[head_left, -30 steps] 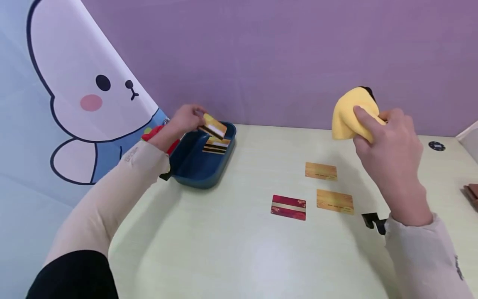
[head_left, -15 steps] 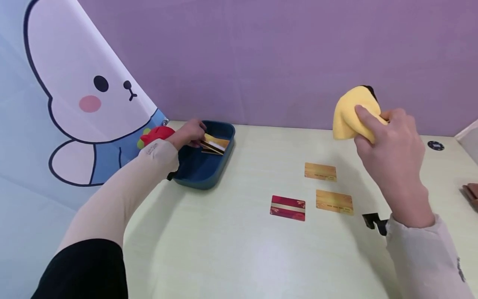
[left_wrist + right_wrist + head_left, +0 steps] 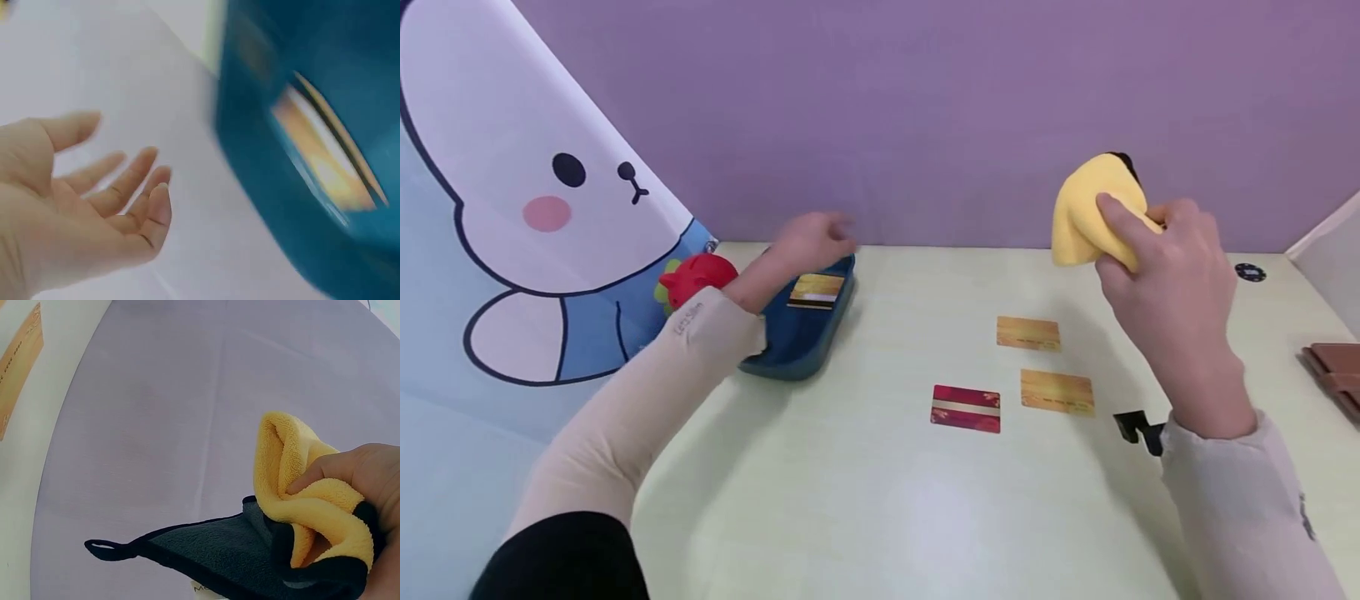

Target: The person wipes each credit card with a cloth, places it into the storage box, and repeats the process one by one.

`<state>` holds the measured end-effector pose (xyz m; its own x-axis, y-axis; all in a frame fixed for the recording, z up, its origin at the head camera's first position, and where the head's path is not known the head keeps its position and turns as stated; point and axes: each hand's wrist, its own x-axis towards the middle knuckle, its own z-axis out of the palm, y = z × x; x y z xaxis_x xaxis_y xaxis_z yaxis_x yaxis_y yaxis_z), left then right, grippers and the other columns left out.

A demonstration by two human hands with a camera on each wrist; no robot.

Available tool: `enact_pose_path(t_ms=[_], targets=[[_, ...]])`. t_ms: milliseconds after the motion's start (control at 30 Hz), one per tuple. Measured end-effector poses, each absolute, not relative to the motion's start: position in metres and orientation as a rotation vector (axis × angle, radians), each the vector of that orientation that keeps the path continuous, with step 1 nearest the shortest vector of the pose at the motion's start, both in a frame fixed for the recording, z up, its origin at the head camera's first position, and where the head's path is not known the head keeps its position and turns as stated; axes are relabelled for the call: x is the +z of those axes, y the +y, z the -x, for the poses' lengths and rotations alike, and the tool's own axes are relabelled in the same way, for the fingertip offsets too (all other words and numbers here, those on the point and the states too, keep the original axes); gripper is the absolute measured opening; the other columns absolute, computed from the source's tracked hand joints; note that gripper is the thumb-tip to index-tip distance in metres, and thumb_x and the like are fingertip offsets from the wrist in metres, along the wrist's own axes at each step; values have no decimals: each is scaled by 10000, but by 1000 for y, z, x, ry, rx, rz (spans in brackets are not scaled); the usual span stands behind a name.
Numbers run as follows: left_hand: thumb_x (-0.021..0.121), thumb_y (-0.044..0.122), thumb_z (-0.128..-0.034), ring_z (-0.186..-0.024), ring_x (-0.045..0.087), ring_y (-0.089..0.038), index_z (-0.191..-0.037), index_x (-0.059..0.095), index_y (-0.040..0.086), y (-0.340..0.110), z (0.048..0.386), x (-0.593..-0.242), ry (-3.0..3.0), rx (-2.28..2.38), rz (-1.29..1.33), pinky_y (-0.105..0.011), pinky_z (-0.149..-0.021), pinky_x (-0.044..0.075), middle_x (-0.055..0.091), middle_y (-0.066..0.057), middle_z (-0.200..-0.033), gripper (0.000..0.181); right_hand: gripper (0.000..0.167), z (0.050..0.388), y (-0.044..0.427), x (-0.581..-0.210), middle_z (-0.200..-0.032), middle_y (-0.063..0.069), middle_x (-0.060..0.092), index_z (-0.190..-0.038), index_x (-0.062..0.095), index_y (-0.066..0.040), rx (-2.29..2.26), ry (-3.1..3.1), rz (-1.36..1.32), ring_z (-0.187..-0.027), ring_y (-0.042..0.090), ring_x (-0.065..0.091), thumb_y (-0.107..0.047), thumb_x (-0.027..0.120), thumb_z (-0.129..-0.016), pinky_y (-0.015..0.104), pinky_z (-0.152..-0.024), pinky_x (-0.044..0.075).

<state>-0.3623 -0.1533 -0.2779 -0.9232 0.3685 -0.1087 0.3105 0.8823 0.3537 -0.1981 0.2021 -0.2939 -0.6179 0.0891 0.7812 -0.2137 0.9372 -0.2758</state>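
My left hand [image 3: 812, 246] hovers above the blue tray [image 3: 793, 367] with loosely bent fingers and nothing in them, as the left wrist view also shows. Gold cards [image 3: 816, 290] with a dark stripe lie in the tray, one over another. Raised over the right side of the table, my right hand [image 3: 1176, 308] grips a bunched cloth [image 3: 1093, 208], yellow on one side. Its dark grey side [image 3: 219, 550] with a hanging loop shows in the right wrist view. Below it on the table lie two gold cards [image 3: 1028, 333] and a red card [image 3: 966, 408].
A red toy [image 3: 700, 279] with green parts sits left of the tray. At the right are a brown wallet-like item [image 3: 1333, 375] and a dark round chip [image 3: 1251, 272]. A purple backdrop [image 3: 925, 125] stands along the table's far edge.
My left hand lowered a gold card into the tray, let it go and rose off it. The right hand keeps its hold on the cloth. The whole view has shifted slightly.
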Motion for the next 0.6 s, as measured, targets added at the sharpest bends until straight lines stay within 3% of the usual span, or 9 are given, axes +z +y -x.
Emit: enact_pose_path(t_ms=[100,167,267,333,467,600], targets=[[594,419,-998,-1454,388,-308,-1540,411,190,-107,348,-282,2807,515,-822,-490,-1184,318,448,-120,-1557,616,512,197,202,-292,-1047,310,571,-1298,683,-211,432,-2193,-75,-915,491,520,-41,515,-845,607,-514,352],[607,516,-964,-1542,186,-340,-1556,377,263,-80,341,-296,2756,457,-933,-550,-1232,189,278,-122,-1649,684,505,196,201,-292,-1050,311,570,-1296,684,-208,439,-2190,-68,-921,492,519,-43,523,-847,614,-526,362],[606,640,-907,-1556,-73,-406,-1564,303,399,-49,332,-325,2657,374,-927,-617,-1233,33,11,-128,-1700,762,500,195,199,-292,-1056,309,570,-1297,683,-211,446,-2191,-52,-932,492,523,-46,539,-847,632,-539,375],[621,683,-872,-1530,-185,-431,-1552,280,460,-36,329,-345,2616,339,-867,-626,-1227,-7,-131,-131,-1689,793,499,194,197,-292,-1065,307,572,-1300,682,-213,452,-2193,-40,-940,491,524,-47,548,-849,642,-541,377],[676,677,-834,-1503,-263,-438,-1518,349,473,-24,326,-377,2615,345,-760,-604,-1230,-52,-185,-126,-1679,785,503,195,190,-292,-1074,302,579,-1303,682,-223,465,-2195,-45,-950,485,528,-47,558,-849,634,-532,375],[706,662,-817,-1498,-250,-468,-1468,449,462,-21,326,-392,2677,377,-709,-638,-1220,-29,-161,-134,-1683,728,507,195,185,-291,-1081,298,584,-1303,682,-228,469,-2192,-58,-942,480,532,-47,551,-847,623,-535,378]])
